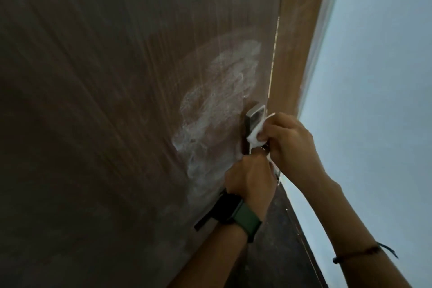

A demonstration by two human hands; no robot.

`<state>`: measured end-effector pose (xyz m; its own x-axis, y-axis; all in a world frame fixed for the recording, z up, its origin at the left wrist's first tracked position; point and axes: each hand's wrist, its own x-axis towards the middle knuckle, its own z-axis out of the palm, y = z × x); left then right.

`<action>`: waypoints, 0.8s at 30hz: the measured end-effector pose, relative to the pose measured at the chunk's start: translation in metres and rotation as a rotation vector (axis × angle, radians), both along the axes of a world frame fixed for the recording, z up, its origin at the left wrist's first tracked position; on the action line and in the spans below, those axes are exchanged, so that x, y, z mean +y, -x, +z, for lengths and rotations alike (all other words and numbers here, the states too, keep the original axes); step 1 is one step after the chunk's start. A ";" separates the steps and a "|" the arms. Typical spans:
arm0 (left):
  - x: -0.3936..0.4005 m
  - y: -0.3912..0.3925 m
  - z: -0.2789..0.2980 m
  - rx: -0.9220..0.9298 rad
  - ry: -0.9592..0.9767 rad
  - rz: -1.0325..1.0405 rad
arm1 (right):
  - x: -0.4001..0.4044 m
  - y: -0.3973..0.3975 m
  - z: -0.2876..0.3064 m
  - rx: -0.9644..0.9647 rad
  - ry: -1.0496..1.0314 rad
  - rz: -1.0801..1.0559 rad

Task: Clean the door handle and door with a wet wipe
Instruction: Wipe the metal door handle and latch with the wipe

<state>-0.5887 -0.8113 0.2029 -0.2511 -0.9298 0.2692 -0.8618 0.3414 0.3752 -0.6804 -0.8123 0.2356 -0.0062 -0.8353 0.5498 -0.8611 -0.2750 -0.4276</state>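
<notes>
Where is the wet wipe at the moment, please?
In the head view, the wet wipe is gripped by the right hand against the metal door handle, just above the left hand.

The view is dim and muted. The brown door (105, 100) is darkest toward its left and lower left, where the grain dissolves into murk. The pale wall (374, 100) on the right is the brightest area, a flat bluish grey. A thin bright line glints along the door's right edge. Detail is soft and smeared throughout, and straight edges lean and splay with wide-angle distortion.
</notes>
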 end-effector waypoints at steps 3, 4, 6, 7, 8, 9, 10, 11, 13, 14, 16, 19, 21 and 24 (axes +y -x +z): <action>0.015 0.005 -0.001 0.039 -0.016 -0.049 | 0.026 -0.001 0.005 0.100 -0.084 -0.141; 0.019 0.007 0.000 0.037 -0.022 -0.063 | 0.036 -0.002 0.007 0.110 -0.100 -0.190; 0.031 0.012 -0.003 0.002 -0.016 -0.113 | 0.061 -0.007 0.011 0.080 -0.123 -0.281; 0.038 0.014 -0.005 -0.023 -0.004 -0.133 | 0.072 -0.010 0.011 0.069 -0.131 -0.311; 0.045 0.016 -0.006 -0.032 -0.005 -0.143 | 0.084 -0.013 0.010 0.075 -0.152 -0.331; 0.052 0.017 -0.006 -0.023 -0.012 -0.150 | 0.095 -0.015 0.009 0.085 -0.187 -0.349; 0.060 0.019 -0.005 -0.007 -0.013 -0.160 | 0.106 -0.016 0.008 0.084 -0.220 -0.370; 0.069 0.020 -0.003 0.010 -0.018 -0.173 | 0.116 -0.014 0.007 0.069 -0.243 -0.391; 0.087 0.023 -0.001 0.050 -0.039 -0.211 | 0.135 -0.010 0.006 -0.003 -0.289 -0.419; 0.097 0.024 0.000 0.066 -0.046 -0.224 | 0.144 -0.007 0.007 -0.045 -0.313 -0.428; 0.115 0.028 0.002 0.060 -0.054 -0.218 | 0.163 -0.004 0.008 -0.039 -0.322 -0.430; 0.145 0.035 0.002 0.032 -0.078 -0.189 | 0.195 -0.005 0.010 0.050 -0.309 -0.454; 0.164 0.040 0.001 0.014 -0.096 -0.176 | 0.214 -0.005 0.009 0.068 -0.301 -0.461; 0.195 0.046 0.000 0.002 -0.118 -0.127 | 0.245 -0.003 0.005 0.072 -0.299 -0.474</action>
<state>-0.6344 -0.6166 0.2029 -0.3682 -0.9158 0.1604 -0.8138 0.4009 0.4207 -0.6771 -0.5668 0.2406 -0.3902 -0.8695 0.3029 -0.8908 0.2733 -0.3629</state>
